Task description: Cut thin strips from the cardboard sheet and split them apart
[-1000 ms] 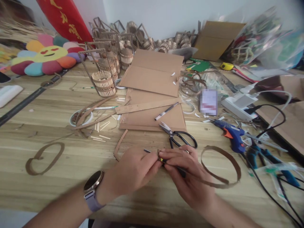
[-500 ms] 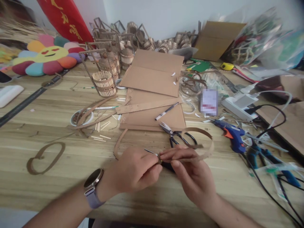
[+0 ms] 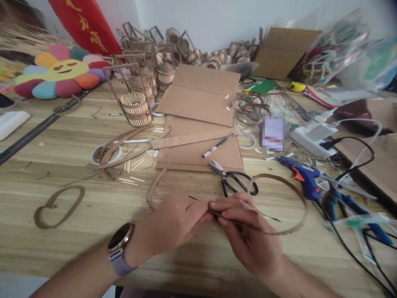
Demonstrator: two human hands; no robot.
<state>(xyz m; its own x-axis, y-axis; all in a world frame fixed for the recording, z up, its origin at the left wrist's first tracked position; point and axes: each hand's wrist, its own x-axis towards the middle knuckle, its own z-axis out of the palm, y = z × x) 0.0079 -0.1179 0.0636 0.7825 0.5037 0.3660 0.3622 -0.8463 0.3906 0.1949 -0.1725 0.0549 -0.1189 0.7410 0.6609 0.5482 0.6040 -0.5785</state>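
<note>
My left hand (image 3: 176, 221) and my right hand (image 3: 248, 231) meet at the near middle of the wooden table (image 3: 62, 165). Both pinch one end of a long thin brown cardboard strip (image 3: 291, 194), wound tight at my fingertips. The rest of the strip loops out to the right above the table. A thin dark tool with a metal tip (image 3: 194, 198) pokes out between my hands. Black scissors (image 3: 232, 180) lie just beyond my fingers. A watch sits on my left wrist.
Flat cardboard sheets (image 3: 198, 107) and a pen (image 3: 217, 145) lie ahead. Small slatted basket models (image 3: 135, 108) stand at the back left. A blue glue gun (image 3: 302, 177), pliers and cables crowd the right. A cardboard loop (image 3: 57, 205) and tape ring (image 3: 105, 154) lie left.
The free loop of the strip swung up and in toward the scissors, then opened out to the right again. My hands stayed together, turning the coiled end slightly.
</note>
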